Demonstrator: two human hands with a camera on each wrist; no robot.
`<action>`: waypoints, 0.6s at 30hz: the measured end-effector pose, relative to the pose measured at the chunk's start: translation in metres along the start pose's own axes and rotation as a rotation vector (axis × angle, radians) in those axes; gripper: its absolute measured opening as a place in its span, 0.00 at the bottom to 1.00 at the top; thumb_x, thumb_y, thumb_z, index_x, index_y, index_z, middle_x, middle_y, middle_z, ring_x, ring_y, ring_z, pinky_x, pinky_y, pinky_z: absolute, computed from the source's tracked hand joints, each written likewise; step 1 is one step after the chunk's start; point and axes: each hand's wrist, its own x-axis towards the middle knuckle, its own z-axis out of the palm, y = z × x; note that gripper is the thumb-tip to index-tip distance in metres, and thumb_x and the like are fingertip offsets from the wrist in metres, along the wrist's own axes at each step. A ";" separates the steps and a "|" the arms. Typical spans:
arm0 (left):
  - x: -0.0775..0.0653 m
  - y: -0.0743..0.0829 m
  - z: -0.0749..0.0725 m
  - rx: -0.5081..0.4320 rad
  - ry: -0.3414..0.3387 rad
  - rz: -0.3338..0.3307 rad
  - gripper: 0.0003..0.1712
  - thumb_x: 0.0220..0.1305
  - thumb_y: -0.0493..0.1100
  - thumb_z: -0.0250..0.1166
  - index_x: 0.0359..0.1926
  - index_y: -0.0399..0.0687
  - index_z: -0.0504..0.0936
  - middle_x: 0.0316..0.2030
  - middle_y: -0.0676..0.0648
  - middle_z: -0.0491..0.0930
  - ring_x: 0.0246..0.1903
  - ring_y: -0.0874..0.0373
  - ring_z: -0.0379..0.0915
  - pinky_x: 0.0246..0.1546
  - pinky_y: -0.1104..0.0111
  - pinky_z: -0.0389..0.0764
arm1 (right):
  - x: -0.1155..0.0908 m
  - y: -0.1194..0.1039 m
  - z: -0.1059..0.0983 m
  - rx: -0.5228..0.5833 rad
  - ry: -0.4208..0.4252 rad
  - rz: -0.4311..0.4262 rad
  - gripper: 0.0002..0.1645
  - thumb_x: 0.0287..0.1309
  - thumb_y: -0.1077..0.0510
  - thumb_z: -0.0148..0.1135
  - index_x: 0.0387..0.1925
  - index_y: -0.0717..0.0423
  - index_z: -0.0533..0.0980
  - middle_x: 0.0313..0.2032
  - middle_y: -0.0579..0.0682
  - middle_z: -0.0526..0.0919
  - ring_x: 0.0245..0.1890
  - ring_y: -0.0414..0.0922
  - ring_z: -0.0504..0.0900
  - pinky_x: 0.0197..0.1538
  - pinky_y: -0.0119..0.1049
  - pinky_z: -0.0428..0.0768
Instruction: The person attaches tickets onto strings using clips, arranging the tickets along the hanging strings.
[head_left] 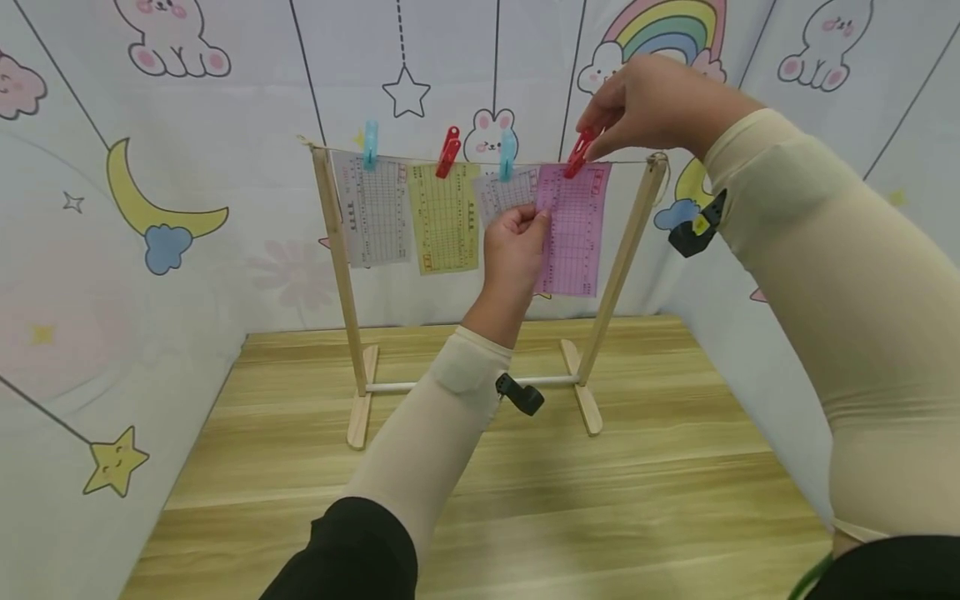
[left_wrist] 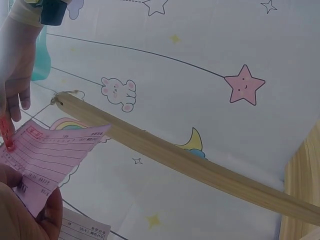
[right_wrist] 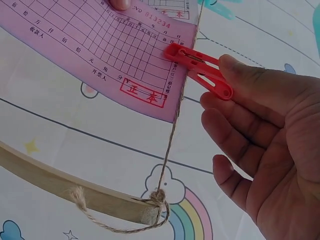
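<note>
A pink receipt slip (head_left: 573,233) hangs at the right end of a twine line, with a red clothespin (right_wrist: 200,70) clamped over its top edge and the string. My right hand (head_left: 656,108) pinches that clothespin's handles between thumb and forefinger; the other fingers are loosely curled in the right wrist view. Lower down, my left hand (head_left: 516,246) pinches the pink slip's left edge between thumb and fingers. The left wrist view shows the slip (left_wrist: 55,150) bending out from that hand. Behind the left hand, a white slip (head_left: 506,193) is partly hidden.
A wooden frame with a left post (head_left: 337,267) and right post (head_left: 622,267) carries the twine. Further left hang a yellow slip (head_left: 446,221) under a red clothespin (head_left: 448,152) and a white slip (head_left: 375,212) under a blue clothespin (head_left: 371,146). The frame stands on a wood-grain table (head_left: 600,500).
</note>
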 end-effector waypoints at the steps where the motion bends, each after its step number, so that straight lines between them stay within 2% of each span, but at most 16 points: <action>1: 0.000 0.000 -0.001 0.002 0.000 0.001 0.10 0.74 0.41 0.66 0.47 0.38 0.85 0.36 0.46 0.87 0.34 0.60 0.83 0.35 0.69 0.85 | 0.000 0.000 0.000 0.006 -0.002 0.003 0.25 0.66 0.46 0.70 0.60 0.53 0.82 0.51 0.55 0.86 0.51 0.54 0.80 0.62 0.53 0.80; 8: -0.001 -0.003 -0.010 0.038 -0.006 -0.034 0.10 0.73 0.45 0.67 0.50 0.46 0.86 0.39 0.50 0.87 0.40 0.59 0.84 0.42 0.65 0.85 | -0.007 0.008 0.006 0.009 0.025 0.011 0.38 0.66 0.42 0.68 0.73 0.46 0.72 0.62 0.56 0.81 0.60 0.58 0.75 0.59 0.56 0.81; 12: -0.002 -0.013 -0.026 0.093 -0.022 -0.012 0.08 0.72 0.45 0.68 0.48 0.49 0.87 0.38 0.51 0.88 0.38 0.58 0.85 0.38 0.65 0.86 | -0.019 0.015 0.016 0.020 0.113 0.014 0.41 0.69 0.39 0.64 0.78 0.42 0.64 0.71 0.57 0.72 0.68 0.62 0.69 0.63 0.60 0.77; 16: -0.015 -0.024 -0.059 0.229 -0.060 0.094 0.10 0.73 0.48 0.67 0.47 0.48 0.86 0.38 0.50 0.88 0.37 0.58 0.86 0.38 0.65 0.85 | -0.051 0.025 0.034 0.025 0.262 -0.042 0.40 0.71 0.42 0.63 0.79 0.43 0.62 0.75 0.55 0.67 0.75 0.59 0.62 0.73 0.60 0.65; 18: -0.028 -0.032 -0.083 0.347 -0.077 0.198 0.11 0.74 0.49 0.66 0.47 0.48 0.86 0.38 0.51 0.88 0.37 0.59 0.85 0.39 0.65 0.85 | -0.074 0.034 0.049 0.030 0.335 -0.098 0.39 0.70 0.47 0.66 0.77 0.46 0.65 0.75 0.54 0.68 0.75 0.58 0.62 0.75 0.59 0.60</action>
